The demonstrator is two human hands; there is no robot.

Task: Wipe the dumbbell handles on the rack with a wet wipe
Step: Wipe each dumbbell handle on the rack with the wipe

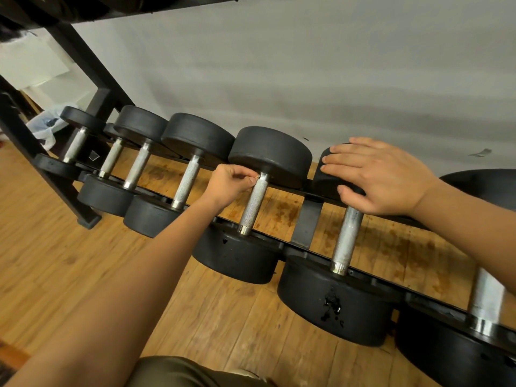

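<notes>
Touching one of seven handles: left hand.

The bare left arm stretches from near left toward the middle. The left grip is curled, thumb pressed to forefinger, perhaps pinching something tiny. To its right, the right grip lies flat, palm down, fingers straight.

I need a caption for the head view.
Left hand at a dumbbell handle; right hand flat on the neighbouring dumbbell.
</notes>
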